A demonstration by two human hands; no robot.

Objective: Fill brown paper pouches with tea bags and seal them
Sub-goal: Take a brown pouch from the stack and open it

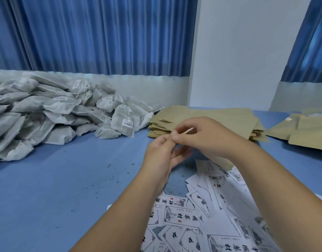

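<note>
The right hand has a closed grip: thumb and forefinger pinch a thin tan strip, its long axis slanting up and away to the right. The left hand meets the strip's lower end, but the right fingers cover the contact, so I cannot tell whether its grip holds. The stack of brown paper pouches lies just behind both grips, nearer the right hand. The tea bags are heaped well to the left. The strip shows edge-on, so what it is remains unclear.

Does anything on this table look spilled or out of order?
Yes. Dark crumbs are scattered over the blue table near its middle, perhaps spilled tea. The printed labels at lower right lie in a loose, overlapping heap, not a stack.
</note>
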